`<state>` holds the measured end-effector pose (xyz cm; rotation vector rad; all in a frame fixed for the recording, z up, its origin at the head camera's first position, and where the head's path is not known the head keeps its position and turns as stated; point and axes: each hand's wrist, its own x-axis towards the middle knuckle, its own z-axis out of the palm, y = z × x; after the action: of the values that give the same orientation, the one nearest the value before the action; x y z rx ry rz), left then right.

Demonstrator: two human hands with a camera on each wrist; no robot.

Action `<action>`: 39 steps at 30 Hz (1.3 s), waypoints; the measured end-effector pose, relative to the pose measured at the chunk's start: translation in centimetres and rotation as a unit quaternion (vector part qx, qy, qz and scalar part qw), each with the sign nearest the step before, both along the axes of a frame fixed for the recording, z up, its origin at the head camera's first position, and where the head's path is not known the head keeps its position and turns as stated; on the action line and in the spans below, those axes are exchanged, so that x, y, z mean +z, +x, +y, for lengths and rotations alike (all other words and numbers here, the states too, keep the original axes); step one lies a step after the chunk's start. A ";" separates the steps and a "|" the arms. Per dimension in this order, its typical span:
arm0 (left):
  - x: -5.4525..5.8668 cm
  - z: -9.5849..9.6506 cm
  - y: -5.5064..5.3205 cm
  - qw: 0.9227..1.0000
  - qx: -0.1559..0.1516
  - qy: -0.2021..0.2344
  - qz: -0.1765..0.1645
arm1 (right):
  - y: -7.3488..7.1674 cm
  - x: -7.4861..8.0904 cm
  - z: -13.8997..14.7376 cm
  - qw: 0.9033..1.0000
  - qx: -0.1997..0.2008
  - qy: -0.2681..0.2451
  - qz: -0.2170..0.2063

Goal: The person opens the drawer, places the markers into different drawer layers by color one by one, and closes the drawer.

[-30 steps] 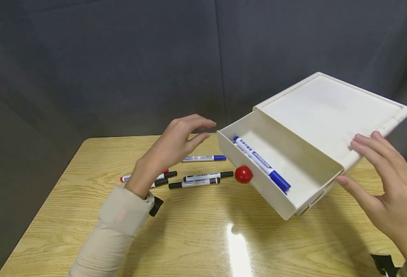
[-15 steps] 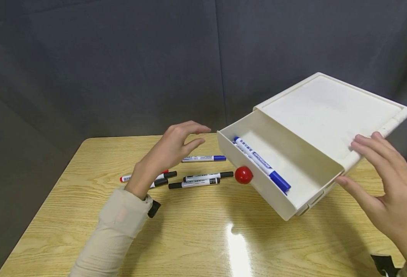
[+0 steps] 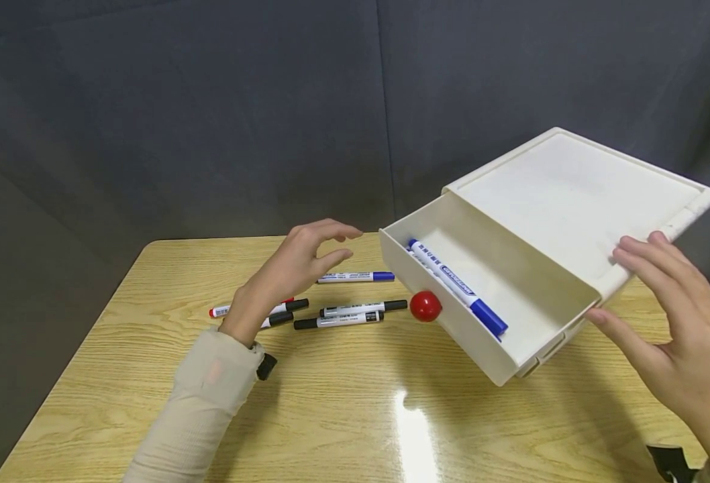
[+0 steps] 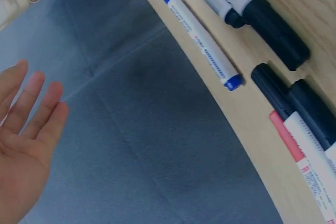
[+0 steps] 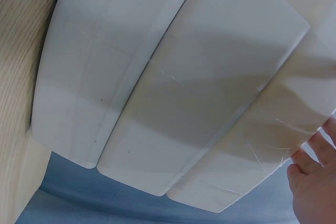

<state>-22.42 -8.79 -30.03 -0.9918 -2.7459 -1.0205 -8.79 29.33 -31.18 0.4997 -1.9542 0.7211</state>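
The right hand (image 3: 681, 335) rests spread fingers on the cabinet (image 3: 572, 194), frame right, seemingly steadying it; mid-frame, the left hand (image 3: 291, 265) hangs, fingers parted.

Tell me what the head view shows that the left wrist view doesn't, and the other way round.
Only the head view shows the right hand, the red knob and the blue-capped marker inside the open drawer. Only the left wrist view plainly shows the palm of the left hand. Both show that hand, the wooden table, the dark cloth and the loose markers.
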 end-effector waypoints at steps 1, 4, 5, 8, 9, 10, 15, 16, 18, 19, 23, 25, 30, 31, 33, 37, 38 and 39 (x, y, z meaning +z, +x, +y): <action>-0.1 -0.1 -0.1 1.000 -0.001 0.000 -0.001 | 0.0 0.0 0.0 1.000 0.000 0.000 0.001; -0.5 -0.3 -0.2 1.000 0.001 0.000 -0.008 | 0.0 0.0 0.0 1.000 0.002 -0.002 0.003; -0.6 -0.3 -0.3 1.000 0.004 -0.001 -0.012 | 0.0 0.0 0.0 1.000 0.002 -0.002 0.003; -1.0 -0.5 -0.4 1.000 0.012 -0.003 -0.024 | 0.0 0.0 0.0 1.000 0.002 -0.003 0.003; -1.1 -0.6 -0.5 0.999 0.015 -0.004 -0.028 | 0.0 0.1 0.0 1.000 0.002 -0.003 0.003; -1.3 -0.7 -0.6 0.999 0.016 -0.004 -0.032 | 0.1 0.1 0.0 1.000 0.002 -0.003 0.002; -2.1 -0.9 -1.0 0.999 0.019 -0.006 -0.044 | 0.1 0.1 -0.1 1.000 0.003 -0.006 0.006; -2.2 -1.0 -1.0 0.999 0.020 -0.007 -0.046 | 0.1 0.1 -0.1 1.000 0.004 -0.006 0.007; -2.5 -1.1 -1.2 0.998 0.023 -0.008 -0.050 | 0.0 0.1 -0.1 1.000 0.005 -0.008 0.009; -2.6 -1.2 -1.3 0.998 0.024 -0.009 -0.053 | 0.0 0.1 -0.1 1.000 0.005 -0.008 0.009; -3.1 -1.5 -1.6 0.997 0.029 -0.012 -0.064 | 0.0 0.1 -0.2 1.000 0.008 -0.010 0.010; -3.3 -1.7 -1.7 0.997 0.031 -0.013 -0.071 | 0.0 0.1 -0.1 1.000 0.006 -0.008 0.007; -3.9 -2.1 -2.0 0.996 0.038 -0.018 -0.079 | 0.2 0.1 0.0 1.000 0.000 -0.001 -0.003; -4.1 -2.1 -2.1 0.996 0.039 -0.020 -0.079 | 0.2 0.1 0.0 1.000 -0.001 -0.001 -0.003; -4.3 -2.2 -2.3 0.996 0.043 -0.024 -0.079 | 0.2 0.1 0.0 1.000 -0.001 -0.001 -0.002; -4.7 -2.3 -2.6 0.995 0.046 -0.028 -0.080 | 0.2 0.1 0.0 1.000 -0.002 -0.001 -0.002; -4.8 -2.3 -2.7 0.995 0.047 -0.028 -0.081 | 0.2 0.1 0.0 1.000 -0.002 -0.001 -0.003; -4.9 -2.4 -2.8 0.995 0.047 -0.028 -0.081 | 0.2 0.1 0.0 1.000 -0.003 -0.001 -0.003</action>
<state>-25.17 -11.15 -34.91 -0.8115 -2.9338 -1.0595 -8.62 29.33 -31.07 0.4908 -1.9591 0.7219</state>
